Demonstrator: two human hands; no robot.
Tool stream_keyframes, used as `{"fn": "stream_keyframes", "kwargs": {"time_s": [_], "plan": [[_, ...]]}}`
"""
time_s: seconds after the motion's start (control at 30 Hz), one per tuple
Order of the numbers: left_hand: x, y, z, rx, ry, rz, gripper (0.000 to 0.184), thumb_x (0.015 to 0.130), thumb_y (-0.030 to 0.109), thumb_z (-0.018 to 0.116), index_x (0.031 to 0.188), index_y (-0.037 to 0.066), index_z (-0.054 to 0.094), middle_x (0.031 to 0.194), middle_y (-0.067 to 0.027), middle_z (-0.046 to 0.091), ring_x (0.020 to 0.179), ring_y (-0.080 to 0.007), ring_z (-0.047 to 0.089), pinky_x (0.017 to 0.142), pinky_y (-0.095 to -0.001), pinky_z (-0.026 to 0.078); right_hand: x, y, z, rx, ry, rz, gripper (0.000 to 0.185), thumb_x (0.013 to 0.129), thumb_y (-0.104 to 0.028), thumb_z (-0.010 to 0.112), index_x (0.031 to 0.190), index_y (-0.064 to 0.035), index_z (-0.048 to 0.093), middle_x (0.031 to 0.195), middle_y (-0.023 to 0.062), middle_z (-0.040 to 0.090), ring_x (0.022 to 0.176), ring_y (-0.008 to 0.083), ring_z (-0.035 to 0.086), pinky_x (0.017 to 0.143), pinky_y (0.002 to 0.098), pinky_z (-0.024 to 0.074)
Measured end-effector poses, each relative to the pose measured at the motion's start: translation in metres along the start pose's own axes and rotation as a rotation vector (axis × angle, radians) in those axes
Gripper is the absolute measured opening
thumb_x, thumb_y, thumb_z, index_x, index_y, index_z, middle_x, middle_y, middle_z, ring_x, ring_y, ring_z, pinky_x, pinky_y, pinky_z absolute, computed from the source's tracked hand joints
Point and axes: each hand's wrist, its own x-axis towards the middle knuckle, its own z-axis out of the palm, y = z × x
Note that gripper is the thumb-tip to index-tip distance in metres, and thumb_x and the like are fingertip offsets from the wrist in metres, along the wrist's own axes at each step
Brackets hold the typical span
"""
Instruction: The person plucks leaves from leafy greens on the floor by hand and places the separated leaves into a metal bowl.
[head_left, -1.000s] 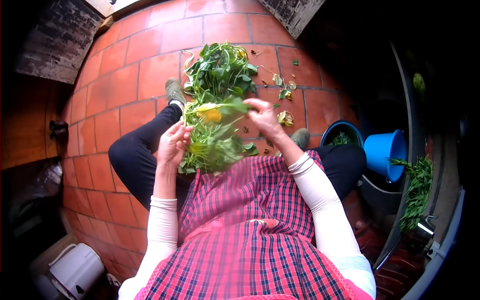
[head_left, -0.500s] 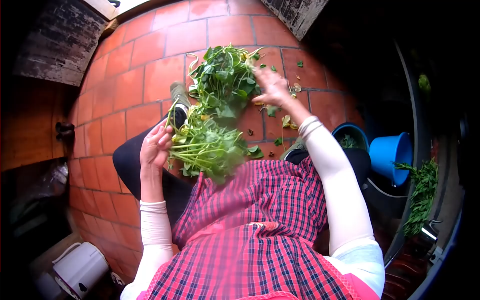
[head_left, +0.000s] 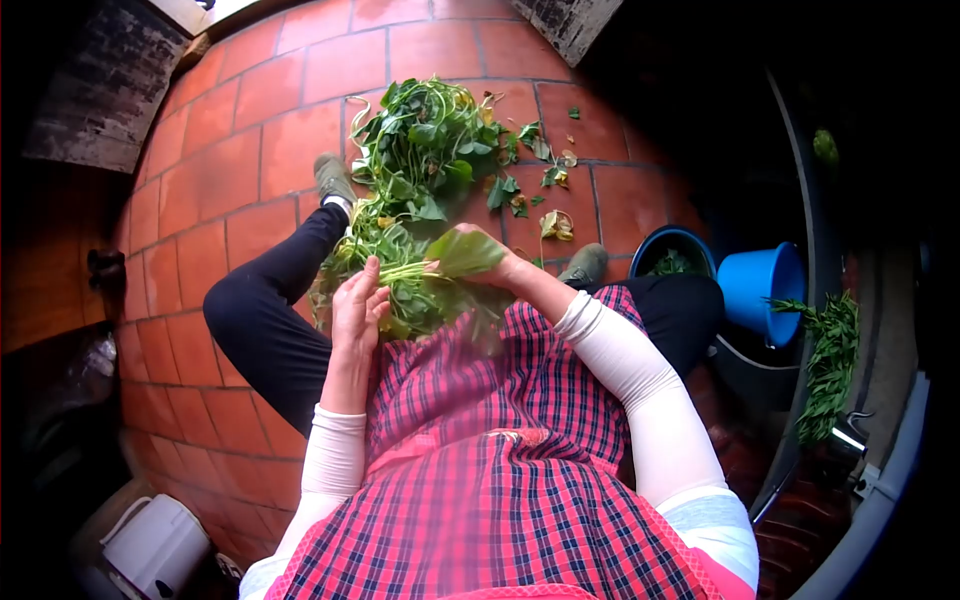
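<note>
Over the lap, my left hand (head_left: 360,308) has its fingers curled at the stem ends of a small bunch of leafy greens (head_left: 465,253). The pale green stems run across from it to broad leaves on the other side. My right hand (head_left: 500,268) is closed at the leafy end, its fingers partly hidden by a large leaf. Below and beyond the hands, a loose heap of greens (head_left: 400,240) reaches from the apron's edge. It joins a bigger pile of greens (head_left: 425,140) with tangled stems on the tiles between the feet.
Torn and yellowed leaves (head_left: 556,226) lie scattered on the red tile floor (head_left: 230,180), right of the pile. A blue bucket (head_left: 762,290) stands by my right knee, beside a dark-blue-rimmed tub (head_left: 672,240) holding greens. Leafy sprigs (head_left: 830,370) hang farther right; a white container (head_left: 155,545) is lower left.
My right hand has come back from the far pile to the lap, closing at the leaves. My left hand has moved right and slightly down, bringing its stems toward the right hand.
</note>
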Motion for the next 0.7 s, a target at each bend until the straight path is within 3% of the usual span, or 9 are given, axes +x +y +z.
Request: {"fn": "stream_keyframes", "kwargs": {"time_s": [0.1,0.13,0.2,0.27,0.3,0.47,0.57,0.67,0.7], "plan": [[-0.010,-0.012,-0.014,-0.056,0.061,0.015,0.040,0.072,0.033,0.074,0.088,0.004,0.053,0.081,-0.0043,0.054,0.071,-0.0153,0.056,0.060,-0.0266,0.047,-0.005,-0.011,0.003,-0.291,0.129,0.204,0.024,0.065,-0.035,0.070,0.081,-0.0163,0.069,0.074,0.0086,0.064,0.071,0.0263,0.062,0.064,0.0346,0.0484],[-0.014,-0.013,-0.016,-0.067,0.065,0.024,0.040,0.073,0.033,0.074,0.088,0.003,0.053,0.082,-0.0057,0.055,0.073,-0.0164,0.057,0.061,-0.0276,0.048,-0.009,-0.025,0.001,-0.202,0.181,0.231,0.023,0.066,-0.032,0.068,0.081,-0.0149,0.069,0.074,0.0094,0.064,0.071,0.0272,0.062,0.065,0.0368,0.0485],[-0.021,-0.011,-0.006,-0.193,-0.137,-0.169,0.043,0.077,0.033,0.069,0.096,-0.001,0.053,0.094,-0.0132,0.059,0.085,-0.0195,0.059,0.072,-0.0310,0.049,-0.012,-0.035,0.003,-0.190,0.166,0.184,0.022,0.067,-0.030,0.066,0.082,-0.0144,0.069,0.074,0.0099,0.064,0.072,0.0272,0.062,0.066,0.0382,0.0486],[-0.007,-0.017,0.001,-0.356,-0.345,-0.217,0.043,0.080,0.032,0.066,0.104,-0.001,0.052,0.095,-0.0113,0.060,0.085,-0.0186,0.059,0.075,-0.0311,0.048,-0.013,-0.047,0.006,-0.326,0.015,0.102,0.020,0.071,-0.027,0.063,0.084,-0.0117,0.067,0.074,0.0115,0.063,0.071,0.0289,0.062,0.065,0.0375,0.0487],[0.003,-0.019,0.002,-0.257,-0.392,-0.159,0.035,0.084,0.027,0.062,0.104,0.000,0.054,0.093,-0.0079,0.061,0.083,-0.0170,0.059,0.075,-0.0299,0.048,-0.014,-0.045,0.009,-0.306,-0.014,0.014,0.020,0.072,-0.024,0.062,0.087,-0.0133,0.067,0.078,0.0107,0.064,0.073,0.0285,0.062,0.066,0.0381,0.0491],[0.027,-0.029,-0.015,-0.211,-0.488,-0.175,0.015,0.084,0.010,0.060,0.097,0.002,0.058,0.085,-0.0028,0.061,0.068,-0.0106,0.055,0.058,-0.0216,0.045,-0.008,-0.040,-0.026,-0.451,-0.093,0.060,0.024,0.071,-0.019,0.062,0.093,-0.0127,0.065,0.084,0.0095,0.064,0.078,0.0278,0.062,0.070,0.0393,0.0495],[0.030,-0.032,-0.012,-0.207,-0.435,-0.159,0.017,0.083,0.010,0.061,0.098,0.003,0.057,0.084,-0.0011,0.060,0.067,-0.0091,0.054,0.055,-0.0197,0.043,-0.014,-0.034,-0.030,-0.615,0.187,-0.285,0.021,0.065,-0.016,0.066,0.085,-0.0094,0.065,0.082,0.0050,0.059,0.081,0.0248,0.056,0.070,0.0359,0.0449],[0.034,-0.035,-0.006,-0.238,-0.362,-0.128,0.015,0.083,0.013,0.063,0.094,0.006,0.057,0.081,0.0000,0.059,0.068,-0.0102,0.054,0.057,-0.0217,0.042,-0.021,-0.050,-0.033,-0.506,0.360,-0.308,0.017,0.066,-0.013,0.065,0.082,-0.0092,0.065,0.081,0.0041,0.058,0.081,0.0250,0.054,0.070,0.0345,0.0437],[0.045,-0.043,-0.011,-0.259,-0.350,-0.085,0.014,0.083,0.014,0.063,0.093,0.007,0.057,0.080,0.0002,0.058,0.068,-0.0114,0.054,0.058,-0.0230,0.042,-0.024,-0.051,-0.032,-0.469,0.383,-0.254,0.015,0.066,-0.014,0.069,0.079,-0.0088,0.065,0.075,0.0018,0.058,0.077,0.0190,0.056,0.070,0.0313,0.0439]]}}
